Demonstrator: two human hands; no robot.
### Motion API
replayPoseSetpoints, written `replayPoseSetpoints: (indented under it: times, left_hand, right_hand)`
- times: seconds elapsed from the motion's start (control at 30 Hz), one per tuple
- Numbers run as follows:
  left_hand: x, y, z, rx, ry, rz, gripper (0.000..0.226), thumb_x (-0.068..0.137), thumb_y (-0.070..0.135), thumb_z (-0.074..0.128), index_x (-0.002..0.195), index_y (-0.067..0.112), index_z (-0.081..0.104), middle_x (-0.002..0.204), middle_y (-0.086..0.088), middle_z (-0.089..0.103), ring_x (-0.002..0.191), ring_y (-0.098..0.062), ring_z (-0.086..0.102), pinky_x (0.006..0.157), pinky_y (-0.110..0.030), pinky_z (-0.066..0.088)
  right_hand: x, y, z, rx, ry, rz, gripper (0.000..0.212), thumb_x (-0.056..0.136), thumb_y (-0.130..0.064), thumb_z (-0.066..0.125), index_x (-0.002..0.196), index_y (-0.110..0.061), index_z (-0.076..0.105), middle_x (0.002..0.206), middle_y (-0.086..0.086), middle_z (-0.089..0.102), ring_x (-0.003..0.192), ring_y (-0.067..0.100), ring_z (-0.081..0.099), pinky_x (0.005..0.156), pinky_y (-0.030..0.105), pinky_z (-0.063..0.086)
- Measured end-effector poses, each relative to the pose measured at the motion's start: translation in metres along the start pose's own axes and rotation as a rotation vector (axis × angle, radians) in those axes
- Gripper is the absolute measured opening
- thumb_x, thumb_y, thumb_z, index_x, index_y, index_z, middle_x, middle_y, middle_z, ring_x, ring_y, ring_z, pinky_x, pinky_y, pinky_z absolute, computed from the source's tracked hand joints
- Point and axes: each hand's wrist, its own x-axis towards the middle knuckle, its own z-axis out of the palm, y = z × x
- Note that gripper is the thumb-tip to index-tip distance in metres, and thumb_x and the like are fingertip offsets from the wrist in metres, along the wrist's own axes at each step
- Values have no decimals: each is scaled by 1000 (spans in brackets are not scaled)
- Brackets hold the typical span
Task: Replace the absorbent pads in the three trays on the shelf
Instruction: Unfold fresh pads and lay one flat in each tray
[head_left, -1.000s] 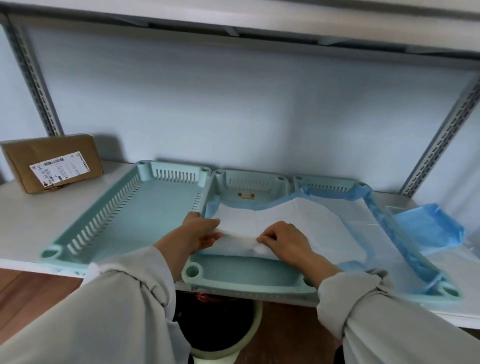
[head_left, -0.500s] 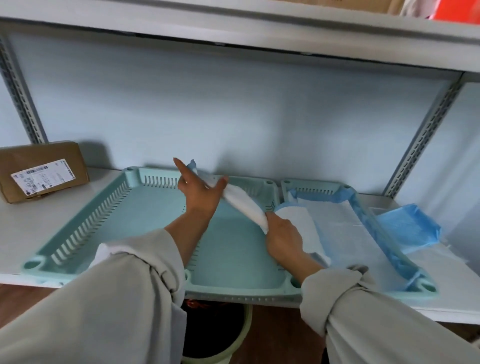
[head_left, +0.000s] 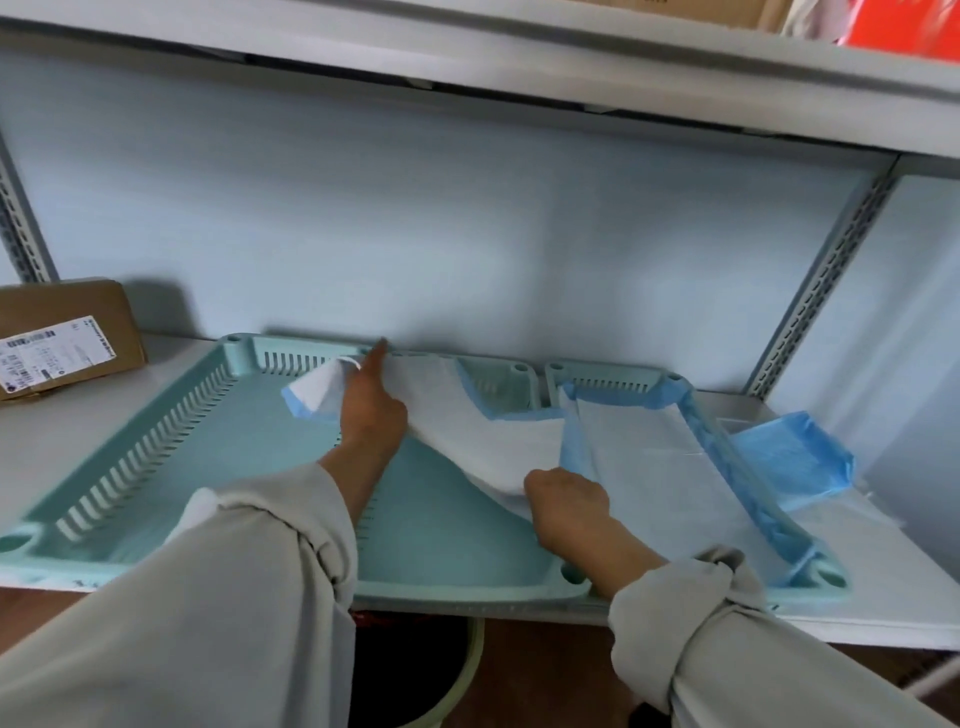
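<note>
Hands spread a fresh pad (head_left: 467, 431) over the middle tray (head_left: 447, 540) — left hand (head_left: 371, 415) pinching its far corner, right hand (head_left: 569, 506) gripping the near edge — next, probably, flattening it.

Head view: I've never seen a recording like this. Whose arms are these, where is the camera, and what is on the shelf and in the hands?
No machine here: a person wears a camera on the head, looking forward and down, so the two sleeved arms at the bottom are their own. On the shelf three pale green trays stand side by side. The left tray is bare. The right tray is lined with a white pad edged in blue. Over the middle tray the hands are spreading another pad: the left hand holds its far end, the right hand grips its near edge. Beside the trays lie a cardboard box on the left and a blue bundle on the right.
</note>
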Motion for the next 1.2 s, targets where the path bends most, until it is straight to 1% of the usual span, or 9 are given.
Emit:
replayPoseSetpoints:
  times: [0.13,0.27,0.43,0.53,0.67,0.77,0.9,1.07,1.2]
  left_hand:
    - [-20,-7,14,-135,-321,-341,72,96,25,51,150,41,6,151,-11,25,127,-37,40,86,-43,48]
    - [-48,-11,24,-152,-501,-448,51,94,-6,37,138,16,46,123,-15,48,101,-29,53,77,-36,55]
    - [-35,-21,3,223,-449,-345,42,96,0,29,130,11,51,134,-16,44,108,-34,49,72,-37,53]
    - [-24,-31,-8,584,-443,-259,58,94,7,37,149,18,21,149,-20,24,134,-38,32,109,-42,34]
    - [-33,-7,10,815,-258,73,76,89,14,49,151,27,7,157,-19,-11,146,-35,-2,119,-43,12]
    - [-37,-4,37,656,-456,280,62,90,9,49,147,24,29,158,-9,13,145,-27,18,117,-38,23]
    - [-45,-14,64,507,-728,177,43,89,10,55,131,19,55,140,-3,49,126,-18,49,107,-31,39]
    - [-50,-37,86,735,-975,16,80,77,49,70,144,24,33,147,-7,32,134,-27,35,112,-40,32]
    - [-57,-34,101,963,-944,164,92,70,59,70,143,22,28,141,-13,29,131,-32,29,108,-46,32]
  right_hand:
    - [3,-11,2,189,95,-1,25,92,-8,46,116,-9,53,120,12,59,110,29,57,87,35,46]
    - [3,-34,-6,266,80,-84,23,91,-16,52,113,-9,58,113,12,62,102,29,60,80,33,47]
    - [-4,-28,-14,925,-541,-181,31,92,-34,59,106,-7,66,90,5,68,72,11,65,68,25,57]
    - [7,-11,-12,795,-269,-87,30,94,-32,56,111,-9,66,106,7,69,88,15,64,82,30,53]
    - [26,22,-2,615,67,229,31,93,-15,49,122,-9,58,125,12,60,113,29,57,94,36,44]
    - [30,32,6,651,52,305,34,92,-10,49,125,-6,55,127,14,59,114,31,57,93,34,45]
    - [36,22,8,850,65,278,37,93,-2,46,130,-3,54,134,17,54,123,30,52,103,34,40]
    - [52,15,23,1060,-42,299,38,89,6,41,125,12,51,89,16,51,82,27,49,72,34,42]
    - [57,17,16,1068,33,292,40,93,1,43,133,-1,50,128,16,55,111,28,54,95,34,47]
